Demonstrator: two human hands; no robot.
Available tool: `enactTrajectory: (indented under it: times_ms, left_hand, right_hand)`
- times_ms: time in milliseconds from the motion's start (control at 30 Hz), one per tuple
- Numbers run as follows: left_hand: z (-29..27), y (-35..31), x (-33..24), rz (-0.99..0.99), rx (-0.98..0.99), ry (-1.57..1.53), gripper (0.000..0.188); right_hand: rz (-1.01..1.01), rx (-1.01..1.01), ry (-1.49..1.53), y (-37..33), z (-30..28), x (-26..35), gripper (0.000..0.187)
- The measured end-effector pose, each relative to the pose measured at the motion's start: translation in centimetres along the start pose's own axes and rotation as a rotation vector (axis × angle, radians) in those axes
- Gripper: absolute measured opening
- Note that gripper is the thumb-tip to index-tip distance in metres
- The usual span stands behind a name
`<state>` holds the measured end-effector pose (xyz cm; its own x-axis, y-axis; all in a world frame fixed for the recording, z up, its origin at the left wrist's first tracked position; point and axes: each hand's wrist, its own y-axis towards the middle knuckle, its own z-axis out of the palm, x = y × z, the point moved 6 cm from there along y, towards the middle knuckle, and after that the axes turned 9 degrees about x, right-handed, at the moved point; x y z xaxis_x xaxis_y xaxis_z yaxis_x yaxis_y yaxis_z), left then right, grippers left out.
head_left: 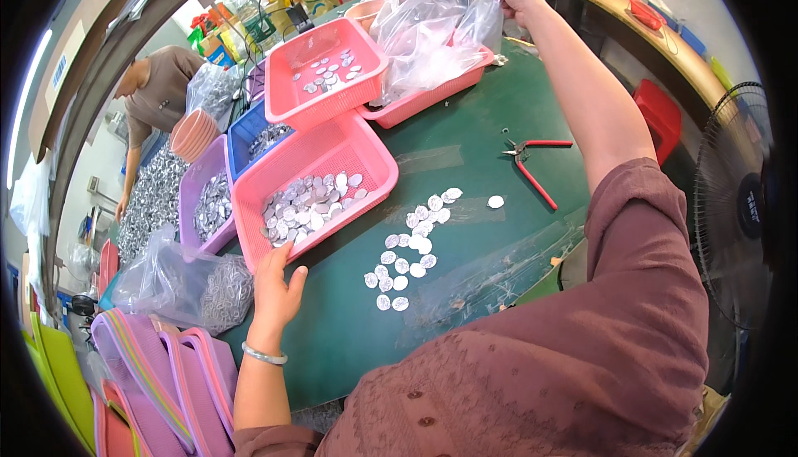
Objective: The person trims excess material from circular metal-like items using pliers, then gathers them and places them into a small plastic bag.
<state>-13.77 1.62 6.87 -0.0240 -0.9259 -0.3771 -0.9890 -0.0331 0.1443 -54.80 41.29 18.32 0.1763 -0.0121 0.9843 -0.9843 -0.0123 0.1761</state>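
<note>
My right hand point(517, 0) is raised at the far right of the table, its fingers closed on the top of a clear plastic bag point(480, 27). The bag hangs over a shallow pink basket point(432, 95) that holds more clear plastic. My left hand point(278, 288) touches the near rim of another pink basket point(378, 162), thumb apart and fingers stretched out. Flat silvery oval discs point(307, 203) fill the bottom of that basket. Loose oval discs point(425, 245) lie scattered on the green table in front of me.
Red-handled pliers point(532, 158) lie open on the green table point(465, 307). Another pink basket point(283, 83) overlaps the near one; purple point(193, 195) and blue point(236, 137) baskets stand left. A person point(158, 95) works beside a heap of metal parts point(154, 208). A fan point(740, 199) stands right.
</note>
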Motion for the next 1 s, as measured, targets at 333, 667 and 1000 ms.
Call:
enactTrajectory:
  times_ms: [333, 667, 1000]
  left_hand:
    - [-2.4, 0.7, -1.8, 0.069, -0.205, -0.166, 0.037]
    - [-8.4, 3.9, -11.6, 0.412, 0.027, -0.85, 0.055]
    - [-6.9, -3.6, -7.9, 0.168, 0.293, -1.211, 0.034]
  right_hand:
    - [-0.472, 0.596, -0.34, -9.4, -0.1, 9.1, 0.02]
    - [-0.577, 1.318, 0.047, -31.3, 16.6, 7.0, 0.003]
    - [-0.28, 1.322, 0.132, -36.0, 22.5, 2.9, 0.01]
